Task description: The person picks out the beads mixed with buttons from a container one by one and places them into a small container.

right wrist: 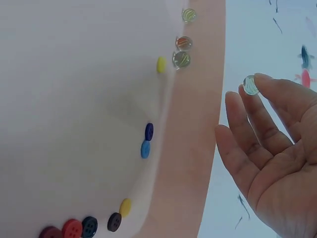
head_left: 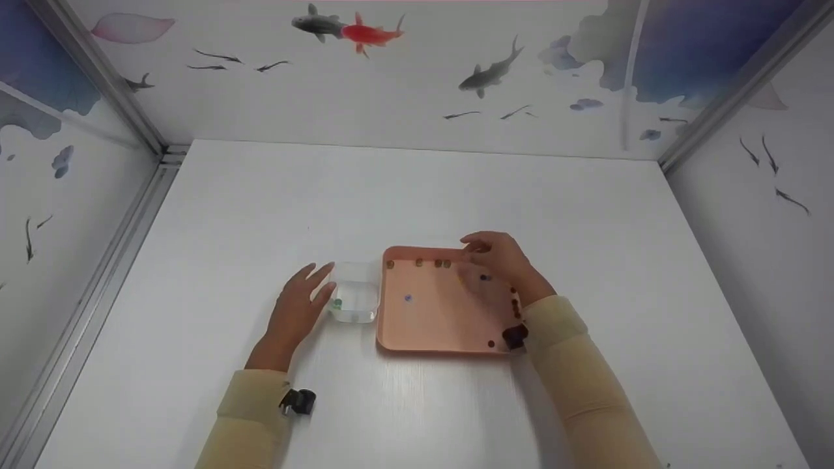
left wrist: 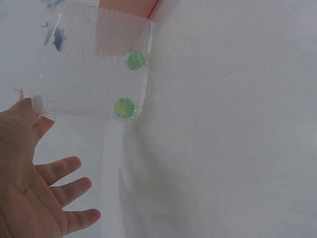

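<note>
Pinching a marble [right wrist: 250, 85], right fingers [right wrist: 260, 119] hover near the tray [head_left: 443, 329]; spread left fingers [left wrist: 59, 169] touch the box [left wrist: 89, 74].

Readable txt, labels, brands, nos., signs: none. Pink tray [head_left: 430, 346], incl. rim: no legible mkg. Clear box [head_left: 353, 317] at tray L edge: ditto. Btns [right wrist: 72, 228] nr tray R edge: no readable chars. Blk wrist units [head_left: 300, 402]: too small to read. Wall [head_left: 404, 104] beyond desk [head_left: 391, 195] far edge: printed fish pics [head_left: 371, 34], w/o legible lettering.
</note>
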### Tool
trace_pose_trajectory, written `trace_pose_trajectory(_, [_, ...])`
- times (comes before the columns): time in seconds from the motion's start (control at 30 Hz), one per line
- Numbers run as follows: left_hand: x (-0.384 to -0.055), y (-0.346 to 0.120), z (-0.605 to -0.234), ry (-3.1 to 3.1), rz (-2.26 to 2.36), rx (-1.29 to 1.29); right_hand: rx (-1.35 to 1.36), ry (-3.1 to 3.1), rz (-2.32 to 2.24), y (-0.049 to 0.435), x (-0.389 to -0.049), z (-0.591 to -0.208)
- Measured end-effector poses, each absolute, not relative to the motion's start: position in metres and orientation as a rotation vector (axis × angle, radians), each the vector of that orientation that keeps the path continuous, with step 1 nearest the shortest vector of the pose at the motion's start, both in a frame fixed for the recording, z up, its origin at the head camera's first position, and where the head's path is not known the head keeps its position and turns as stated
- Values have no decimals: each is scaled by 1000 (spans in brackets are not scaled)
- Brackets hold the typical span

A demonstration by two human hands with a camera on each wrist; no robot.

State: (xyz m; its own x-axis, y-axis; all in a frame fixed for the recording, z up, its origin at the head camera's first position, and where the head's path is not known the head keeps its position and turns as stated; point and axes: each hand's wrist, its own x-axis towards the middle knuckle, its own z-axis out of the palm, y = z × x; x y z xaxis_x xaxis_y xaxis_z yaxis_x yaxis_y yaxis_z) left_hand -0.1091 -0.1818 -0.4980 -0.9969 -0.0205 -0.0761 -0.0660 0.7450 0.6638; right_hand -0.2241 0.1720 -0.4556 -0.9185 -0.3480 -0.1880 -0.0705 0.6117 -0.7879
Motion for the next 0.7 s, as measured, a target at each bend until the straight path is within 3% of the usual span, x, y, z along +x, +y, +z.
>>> trace_pose_trajectory(0.7, [-109, -182, -500, 2850, 1103, -85, -166, 2337, -1636, 157, -217, -437])
